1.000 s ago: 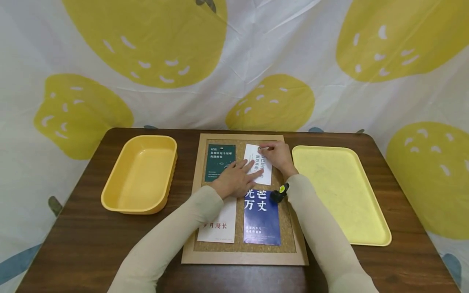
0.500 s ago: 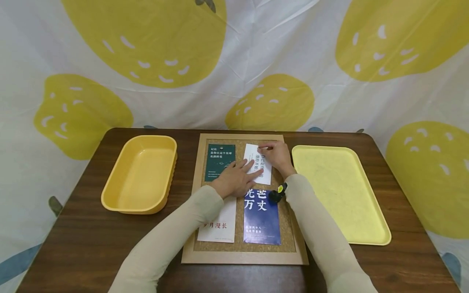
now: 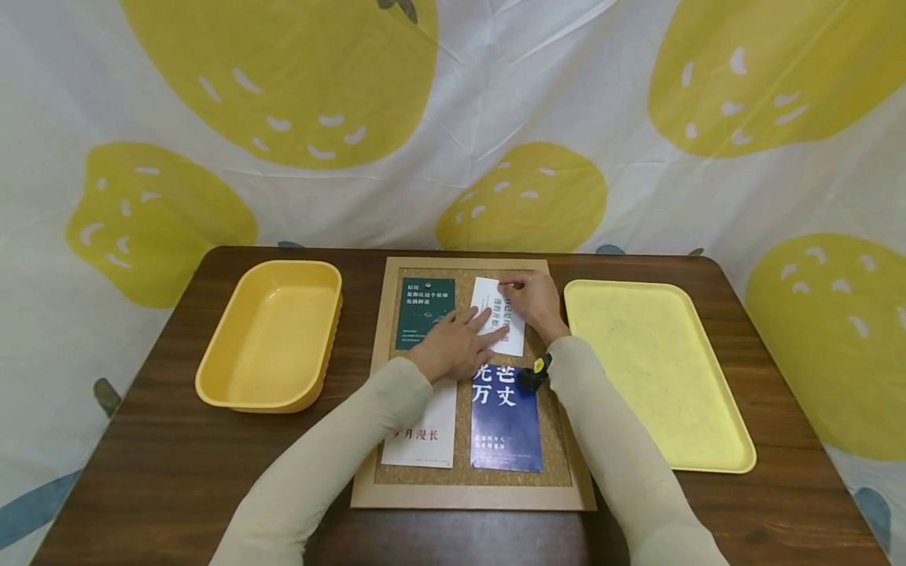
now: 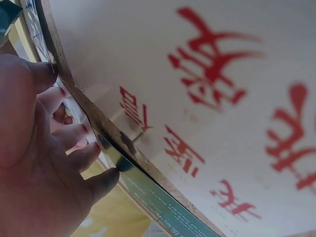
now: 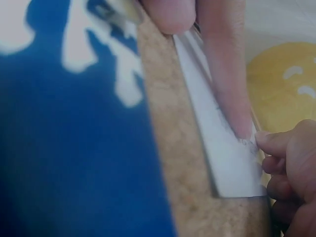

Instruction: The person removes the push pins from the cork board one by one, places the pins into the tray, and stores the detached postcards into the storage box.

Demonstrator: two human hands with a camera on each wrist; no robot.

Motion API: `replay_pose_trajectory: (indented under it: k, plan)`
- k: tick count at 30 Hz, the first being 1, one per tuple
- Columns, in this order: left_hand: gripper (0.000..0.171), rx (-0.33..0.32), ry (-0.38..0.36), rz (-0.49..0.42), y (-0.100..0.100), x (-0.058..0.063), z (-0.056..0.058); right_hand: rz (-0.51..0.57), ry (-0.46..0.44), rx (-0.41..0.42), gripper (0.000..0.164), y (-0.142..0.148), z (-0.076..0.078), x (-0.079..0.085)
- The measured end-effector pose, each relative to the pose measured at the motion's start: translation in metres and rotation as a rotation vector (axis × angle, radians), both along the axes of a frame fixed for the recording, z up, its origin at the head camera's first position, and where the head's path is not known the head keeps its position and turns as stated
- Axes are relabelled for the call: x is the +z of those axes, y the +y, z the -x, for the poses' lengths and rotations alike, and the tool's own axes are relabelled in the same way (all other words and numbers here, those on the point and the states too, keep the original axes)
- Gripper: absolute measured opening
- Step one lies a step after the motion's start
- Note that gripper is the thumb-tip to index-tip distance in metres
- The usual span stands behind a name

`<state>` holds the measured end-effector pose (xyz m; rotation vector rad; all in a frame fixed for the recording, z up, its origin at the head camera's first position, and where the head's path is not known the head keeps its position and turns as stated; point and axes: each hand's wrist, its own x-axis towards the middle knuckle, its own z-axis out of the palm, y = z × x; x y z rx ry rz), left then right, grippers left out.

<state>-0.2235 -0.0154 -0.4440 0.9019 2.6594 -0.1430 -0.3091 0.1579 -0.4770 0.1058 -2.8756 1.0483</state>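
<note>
My left hand (image 3: 453,346) lies spread with straight fingers, pressing a white printed card (image 3: 515,346) onto a framed cork board (image 3: 463,478). At the top of that card my right hand (image 3: 539,305) has thumb and forefinger pinched together at a small thumbtack, mostly hidden by the fingertips. In the right wrist view the right hand (image 5: 296,173) is curled at the card's (image 5: 229,173) far edge, a left finger (image 5: 227,64) on its face. A green card (image 3: 425,303), a white card with red lettering (image 3: 418,448) and a blue card (image 3: 506,428) are also on the board.
A deep orange-yellow plastic tub (image 3: 265,338) stands left of the board. To the right lies a shallow yellow tray (image 3: 658,369), close to the right forearm. The brown wooden table (image 3: 786,487) backs onto a lemon-print cloth (image 3: 396,204).
The left hand stays in place on the card. At the card's top, the right fingers keep their pinch while the right wrist shifts slightly to the left.
</note>
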Motion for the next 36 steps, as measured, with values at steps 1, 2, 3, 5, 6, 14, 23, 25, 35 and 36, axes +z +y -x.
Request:
replay_pose_trajectory:
  k: [1,2,3,5,6,14,23,25,35,36]
  plan:
    - [0.054,0.001,0.000,-0.001,0.0000,0.0001,0.0001,-0.006,0.004,-0.001,0.017,-0.0003,0.0001,-0.0002]
    - [0.054,0.002,-0.002,-0.003,0.0001,0.0000,0.0002,-0.012,0.009,-0.003,0.017,-0.0005,0.0002,-0.0006]
    - [0.054,0.003,-0.002,-0.004,0.0001,-0.0001,0.0004,-0.018,0.013,-0.003,0.017,-0.0007,0.0002,-0.0008]
    - [0.054,0.004,-0.003,-0.006,0.0001,-0.0001,0.0007,-0.030,0.023,0.000,0.017,-0.0007,0.0001,-0.0009]
    - [0.054,0.004,-0.003,-0.006,0.0002,0.0000,0.0009,-0.034,0.026,0.002,0.018,-0.0006,0.0000,-0.0009]
    - [0.054,0.009,-0.010,-0.005,0.0016,0.0002,0.0020,-0.050,0.046,0.013,0.017,0.0003,-0.0005,-0.0002]
    - [0.053,0.008,-0.013,-0.007,0.0038,0.0011,0.0021,-0.037,0.070,0.042,0.018,0.0029,-0.0004,-0.0047]
    - [0.053,0.007,-0.011,-0.005,0.0042,0.0012,0.0021,-0.027,0.070,0.043,0.019,0.0033,-0.0004,-0.0055]
    - [0.053,0.011,-0.012,0.002,0.0073,0.0014,0.0019,-0.036,0.096,0.049,0.019,0.0055,-0.0009,-0.0077]
    - [0.054,0.011,-0.013,0.003,0.0076,0.0018,0.0018,-0.034,0.102,0.051,0.019,0.0058,-0.0009,-0.0081]
